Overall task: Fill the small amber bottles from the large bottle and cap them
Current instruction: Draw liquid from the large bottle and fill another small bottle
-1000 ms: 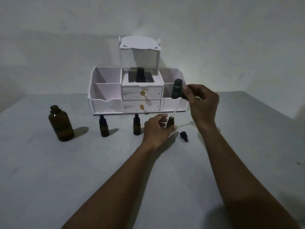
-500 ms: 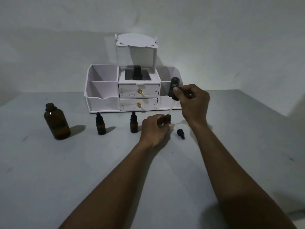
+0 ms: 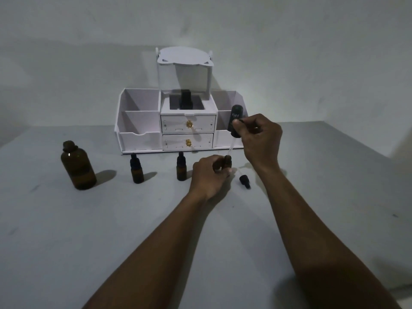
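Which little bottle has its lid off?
The rightmost little bottle, gripped by the left hand. The left little bottle and middle little bottle wear black caps.

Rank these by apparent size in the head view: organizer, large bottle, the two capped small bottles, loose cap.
1. organizer
2. large bottle
3. left small bottle and middle small bottle: they look alike, so tied
4. loose cap

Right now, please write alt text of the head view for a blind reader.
The right hand pinches a black dropper over the open small bottle that the left hand grips on the table. Left of it in view stand two capped small bottles and the large bottle.
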{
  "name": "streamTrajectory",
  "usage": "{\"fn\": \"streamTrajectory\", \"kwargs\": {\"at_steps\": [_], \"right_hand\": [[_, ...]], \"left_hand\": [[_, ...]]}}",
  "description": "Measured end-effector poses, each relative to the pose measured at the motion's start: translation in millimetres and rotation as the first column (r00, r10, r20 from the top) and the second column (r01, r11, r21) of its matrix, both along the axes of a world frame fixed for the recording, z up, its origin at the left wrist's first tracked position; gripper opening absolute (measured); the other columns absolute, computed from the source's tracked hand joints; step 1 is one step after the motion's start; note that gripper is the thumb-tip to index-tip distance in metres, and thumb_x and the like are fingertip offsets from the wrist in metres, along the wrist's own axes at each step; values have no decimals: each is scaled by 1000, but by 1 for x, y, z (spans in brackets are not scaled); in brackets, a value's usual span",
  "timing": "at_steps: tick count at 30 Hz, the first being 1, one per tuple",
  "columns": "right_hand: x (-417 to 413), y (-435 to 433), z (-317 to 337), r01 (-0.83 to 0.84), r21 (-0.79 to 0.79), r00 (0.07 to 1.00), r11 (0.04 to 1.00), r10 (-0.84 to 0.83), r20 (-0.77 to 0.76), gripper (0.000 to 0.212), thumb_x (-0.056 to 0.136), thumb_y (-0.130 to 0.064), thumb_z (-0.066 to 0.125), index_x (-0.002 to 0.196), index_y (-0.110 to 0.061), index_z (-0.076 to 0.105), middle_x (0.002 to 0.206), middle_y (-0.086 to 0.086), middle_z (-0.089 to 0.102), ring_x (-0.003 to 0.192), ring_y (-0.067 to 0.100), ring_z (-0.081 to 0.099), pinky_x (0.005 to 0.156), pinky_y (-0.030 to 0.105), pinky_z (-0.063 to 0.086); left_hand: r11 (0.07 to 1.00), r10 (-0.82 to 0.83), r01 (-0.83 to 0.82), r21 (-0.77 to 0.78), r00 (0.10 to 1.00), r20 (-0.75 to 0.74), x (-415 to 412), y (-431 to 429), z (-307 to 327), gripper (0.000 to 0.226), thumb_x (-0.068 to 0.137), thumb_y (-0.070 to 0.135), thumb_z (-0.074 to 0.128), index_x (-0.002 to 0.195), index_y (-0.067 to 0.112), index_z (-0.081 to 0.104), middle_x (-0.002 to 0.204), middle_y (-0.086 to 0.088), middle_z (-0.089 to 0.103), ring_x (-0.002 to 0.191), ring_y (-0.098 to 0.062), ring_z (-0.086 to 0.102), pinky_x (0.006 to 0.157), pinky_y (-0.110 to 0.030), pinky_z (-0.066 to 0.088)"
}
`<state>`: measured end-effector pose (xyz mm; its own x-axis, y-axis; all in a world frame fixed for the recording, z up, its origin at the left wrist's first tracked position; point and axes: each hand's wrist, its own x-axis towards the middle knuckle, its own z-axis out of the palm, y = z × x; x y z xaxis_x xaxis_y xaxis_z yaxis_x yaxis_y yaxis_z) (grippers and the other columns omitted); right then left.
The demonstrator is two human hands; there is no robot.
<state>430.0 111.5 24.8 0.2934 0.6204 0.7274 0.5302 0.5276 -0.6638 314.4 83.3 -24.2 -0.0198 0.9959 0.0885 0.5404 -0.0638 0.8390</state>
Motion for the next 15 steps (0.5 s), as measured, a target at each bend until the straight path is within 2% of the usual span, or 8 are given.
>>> {"fn": "streamTrajectory", "kwargs": {"at_steps": [4, 7, 10, 13, 15], "right_hand": [[-1, 0, -3, -7, -5, 1000, 1000, 7, 9, 15, 84, -24, 78, 88, -10, 76, 79, -6, 72, 66, -2, 66, 70, 6, 52], [0, 0, -4, -1, 3, 1000, 1000, 1, 12, 17, 84, -28, 78, 92, -12, 77, 81, -7, 73, 68, -2, 66, 71, 6, 52], [1, 0, 0, 27, 27, 1000, 999, -27, -3, 21, 85, -30, 77, 95, -12, 76, 86, -4, 74, 71, -1, 66, 71, 8, 53], [-1, -4, 8, 31, 71, 998, 997, -27, -50, 23, 87, -32, 75, 97, -11, 75, 87, -8, 72, 71, -7, 65, 70, 5, 51], [-6, -9, 15, 15, 117, 996, 993, -4, -94, 22, 87, -30, 75, 96, -10, 74, 86, -9, 71, 74, -5, 66, 70, 10, 54]], "left_hand": [[1000, -5, 5, 23, 1000, -5, 0, -1, 0, 40, 94, 26, 72, 132, 14, 65, 135, -5, 66, 123, -23, 61, 108, -34, 43], [1000, 2, -3, 21, 998, 68, 1, -2, -3, 49, 91, 28, 75, 137, 17, 61, 138, -3, 64, 123, -22, 61, 103, -30, 45], [999, 10, -16, 41, 989, 151, -3, -1, -4, 61, 86, 31, 80, 141, 22, 56, 137, -2, 63, 112, -15, 60, 93, -26, 48], [999, 19, -25, 21, 972, 236, -11, -7, -5, 60, 86, 27, 80, 140, 26, 56, 138, -1, 62, 114, -17, 60, 93, -32, 53], [1000, 26, -29, 7, 962, 272, -19, -14, -8, 55, 86, 25, 81, 136, 31, 57, 136, 2, 62, 109, -13, 61, 83, -25, 54]]}}
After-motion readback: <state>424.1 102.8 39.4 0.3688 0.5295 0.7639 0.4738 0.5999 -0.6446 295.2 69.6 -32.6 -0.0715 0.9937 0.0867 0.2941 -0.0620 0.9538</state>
